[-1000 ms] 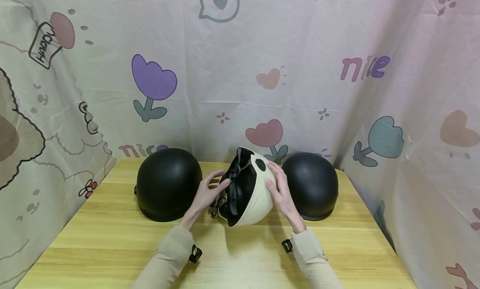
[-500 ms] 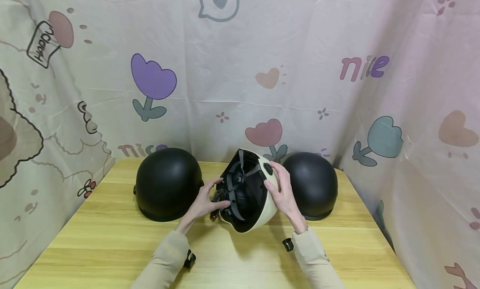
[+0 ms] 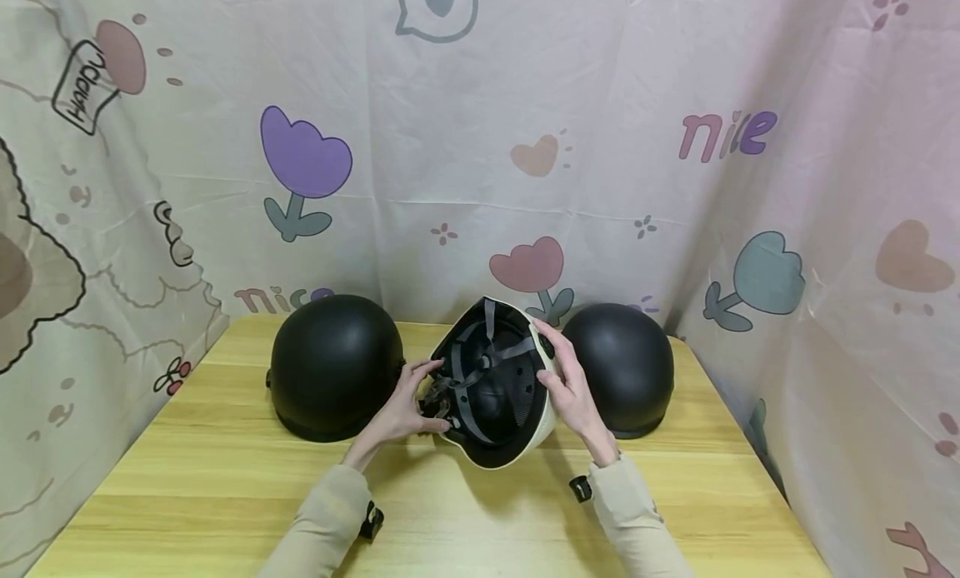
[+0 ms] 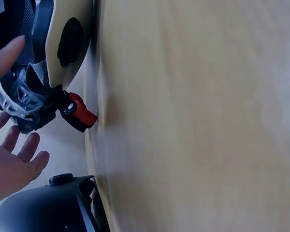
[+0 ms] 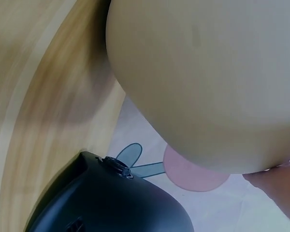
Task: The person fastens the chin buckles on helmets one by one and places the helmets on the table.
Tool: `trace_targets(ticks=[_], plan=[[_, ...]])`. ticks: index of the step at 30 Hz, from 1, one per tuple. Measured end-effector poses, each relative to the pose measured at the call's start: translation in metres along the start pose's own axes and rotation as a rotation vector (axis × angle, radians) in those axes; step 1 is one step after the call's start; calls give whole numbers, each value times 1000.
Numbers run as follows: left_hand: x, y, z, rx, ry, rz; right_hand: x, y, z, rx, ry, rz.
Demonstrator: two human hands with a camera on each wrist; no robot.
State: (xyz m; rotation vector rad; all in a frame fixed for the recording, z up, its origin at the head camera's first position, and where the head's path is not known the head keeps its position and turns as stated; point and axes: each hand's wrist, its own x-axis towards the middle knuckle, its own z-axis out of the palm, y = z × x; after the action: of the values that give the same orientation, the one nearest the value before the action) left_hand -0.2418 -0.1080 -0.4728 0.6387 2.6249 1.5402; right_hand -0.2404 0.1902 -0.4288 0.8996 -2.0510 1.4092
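A cream helmet (image 3: 495, 411) with a black lining is tilted so its hollow faces the head camera. Grey straps (image 3: 486, 361) cross inside it. My right hand (image 3: 572, 395) holds the helmet on its right side, thumb at the rim and fingers by the round black vent. At the opposite rim is my left hand (image 3: 401, 411), its thumb and fingers spread around the bunched straps. In the left wrist view, clear plastic (image 4: 21, 99) wraps part of the straps, and a red-and-black buckle (image 4: 82, 113) hangs below the shell. The cream shell (image 5: 208, 87) fills much of the right wrist view.
One black helmet (image 3: 336, 370) stands to the left, close to my left hand. Another black helmet (image 3: 622, 370) stands right behind my right hand. The wooden table (image 3: 480, 528) ends against a printed cloth backdrop (image 3: 442, 145).
The cream helmet has turned so its inside faces the camera more fully. My left hand has shifted slightly left and down, its thumb moving lower along the rim. Both black helmets stayed put.
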Motion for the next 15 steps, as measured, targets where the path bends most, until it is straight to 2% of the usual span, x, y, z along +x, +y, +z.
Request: trace_targets(ticks=[2,7,15], plan=[[-1,0,-1,6,10,-1,0,1,-1,-35,14,9],[-2,-2,-4,-4,16,-40,0,-1,-3,-36,30,40],[-5,-6,-11,-108,-27,-49,-2,1,-5,-63,46,43]])
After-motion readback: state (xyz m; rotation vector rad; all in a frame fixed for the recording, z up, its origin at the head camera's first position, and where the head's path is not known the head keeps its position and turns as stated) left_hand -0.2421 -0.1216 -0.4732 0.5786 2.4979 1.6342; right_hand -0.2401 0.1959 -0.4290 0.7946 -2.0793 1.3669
